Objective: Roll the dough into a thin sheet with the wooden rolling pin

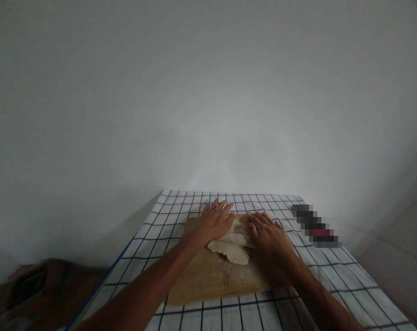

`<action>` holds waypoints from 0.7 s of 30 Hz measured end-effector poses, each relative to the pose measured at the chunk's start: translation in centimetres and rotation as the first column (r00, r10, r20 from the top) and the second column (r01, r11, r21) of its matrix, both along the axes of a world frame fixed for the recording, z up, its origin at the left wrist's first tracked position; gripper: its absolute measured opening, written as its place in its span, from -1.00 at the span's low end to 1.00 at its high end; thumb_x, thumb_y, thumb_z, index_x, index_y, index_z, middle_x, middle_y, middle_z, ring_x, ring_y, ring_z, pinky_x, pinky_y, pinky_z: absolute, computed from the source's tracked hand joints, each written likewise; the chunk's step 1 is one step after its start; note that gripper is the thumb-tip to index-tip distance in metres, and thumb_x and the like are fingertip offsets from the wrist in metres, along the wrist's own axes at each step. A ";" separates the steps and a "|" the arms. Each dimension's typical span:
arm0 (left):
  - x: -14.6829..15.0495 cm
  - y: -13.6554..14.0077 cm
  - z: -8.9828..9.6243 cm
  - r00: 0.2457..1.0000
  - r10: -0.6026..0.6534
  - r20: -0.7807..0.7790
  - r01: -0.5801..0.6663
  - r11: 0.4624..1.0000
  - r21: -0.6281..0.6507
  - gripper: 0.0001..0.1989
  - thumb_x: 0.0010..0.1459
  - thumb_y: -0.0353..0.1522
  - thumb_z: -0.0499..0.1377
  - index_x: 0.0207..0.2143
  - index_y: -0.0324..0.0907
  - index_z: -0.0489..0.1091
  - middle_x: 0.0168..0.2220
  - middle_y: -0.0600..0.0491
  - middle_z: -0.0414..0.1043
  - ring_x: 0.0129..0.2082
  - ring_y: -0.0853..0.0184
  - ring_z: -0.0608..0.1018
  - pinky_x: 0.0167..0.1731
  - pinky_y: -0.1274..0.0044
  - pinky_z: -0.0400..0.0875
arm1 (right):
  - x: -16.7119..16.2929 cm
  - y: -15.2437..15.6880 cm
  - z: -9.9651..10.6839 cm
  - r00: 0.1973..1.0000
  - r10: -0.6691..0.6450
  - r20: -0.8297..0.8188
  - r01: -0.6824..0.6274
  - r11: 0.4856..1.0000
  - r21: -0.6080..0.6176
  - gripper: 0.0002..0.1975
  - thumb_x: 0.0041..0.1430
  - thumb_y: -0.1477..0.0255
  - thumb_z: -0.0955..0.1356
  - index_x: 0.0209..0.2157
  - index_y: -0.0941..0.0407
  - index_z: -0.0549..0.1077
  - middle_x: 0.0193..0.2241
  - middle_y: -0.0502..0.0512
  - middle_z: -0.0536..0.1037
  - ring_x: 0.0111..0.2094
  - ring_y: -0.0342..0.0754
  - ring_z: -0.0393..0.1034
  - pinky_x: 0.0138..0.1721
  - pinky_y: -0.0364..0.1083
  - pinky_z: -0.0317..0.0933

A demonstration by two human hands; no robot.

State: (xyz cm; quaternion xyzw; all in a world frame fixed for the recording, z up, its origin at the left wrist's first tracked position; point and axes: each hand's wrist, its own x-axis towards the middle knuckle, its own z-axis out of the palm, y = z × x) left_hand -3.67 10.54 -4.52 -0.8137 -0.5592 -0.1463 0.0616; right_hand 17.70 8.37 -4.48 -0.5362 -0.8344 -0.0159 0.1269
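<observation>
A flattened piece of pale dough (233, 253) lies on a wooden board (201, 280), its near edge ragged. Across the dough runs a pale rolling pin (239, 239), seen only between my two hands; its ends are hidden. My left hand (218, 220) rests palm down at the pin's left side, fingers stretched out and spread. At the right side my right hand (269, 235) lies palm down over the pin, fingers extended forward. Some dough also shows beyond the pin, between the hands.
Under the board is a table with a white cloth (153, 257) in a dark grid pattern. A blurred-out dark and red item (315, 227) is at the table's right edge. A plain wall (208, 115) stands behind. Brown objects (32, 285) sit low at the left.
</observation>
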 end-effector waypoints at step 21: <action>-0.8 -15.6 -0.3 0.983 -0.123 0.137 0.125 0.992 -0.010 -0.46 0.38 -0.16 -0.07 0.36 0.01 -0.01 0.38 0.09 -0.01 0.38 0.17 0.03 0.34 0.12 -0.05 | 1.0 -10.0 -3.5 0.960 0.207 -0.189 -0.150 0.948 0.279 -0.59 0.34 0.38 0.25 0.20 -0.01 0.26 0.13 0.10 0.44 0.08 0.10 0.32 0.11 0.15 0.09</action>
